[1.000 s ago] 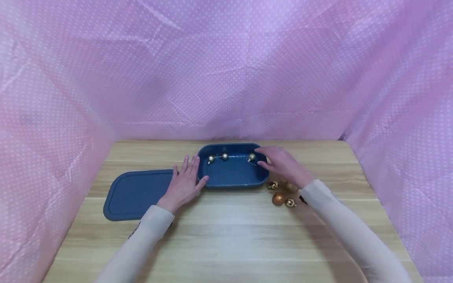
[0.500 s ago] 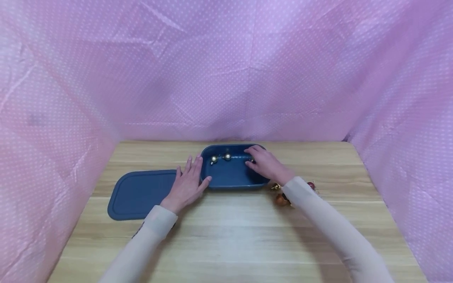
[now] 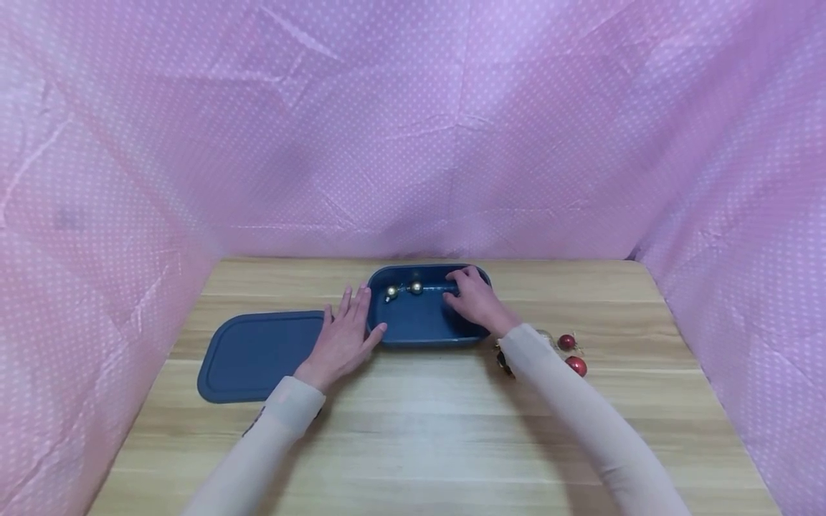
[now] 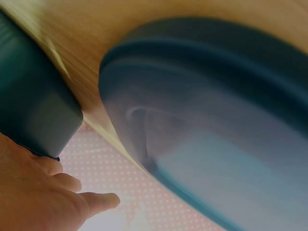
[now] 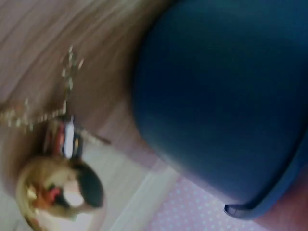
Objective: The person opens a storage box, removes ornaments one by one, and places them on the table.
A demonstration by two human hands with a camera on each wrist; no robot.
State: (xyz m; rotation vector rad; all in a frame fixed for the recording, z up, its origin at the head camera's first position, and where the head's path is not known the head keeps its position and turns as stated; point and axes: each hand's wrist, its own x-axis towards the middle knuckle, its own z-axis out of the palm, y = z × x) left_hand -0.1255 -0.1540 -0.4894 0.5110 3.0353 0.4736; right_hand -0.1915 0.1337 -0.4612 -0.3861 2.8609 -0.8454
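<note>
A dark blue box [image 3: 426,342] stands open near the table's back, two gold baubles [image 3: 392,292] [image 3: 416,287] inside toward its left. With fingers spread, my left hand [image 3: 338,344] touches the box's left side; the left wrist view shows this hand [image 4: 43,192] against the box wall [image 4: 38,96]. My right hand [image 3: 479,299] reaches over the right rim, fingers bent inside. Whether they grip a bauble is hidden. In the right wrist view the box's outer wall [image 5: 216,96] fills the right side, with part of the hand [image 5: 288,209] at the lower corner.
The blue lid [image 3: 264,356] lies on the table left of the box. Right of the box lie red baubles [image 3: 576,366] [image 3: 566,342] and others partly behind the right sleeve. A shiny gold bauble [image 5: 60,192] shows in the right wrist view. Pink dotted cloth [image 3: 413,143] surrounds the table.
My right hand has moved left and deeper into the box, covering the bauble at its right end. The right sleeve now uncovers the red baubles. My left hand stays against the box.
</note>
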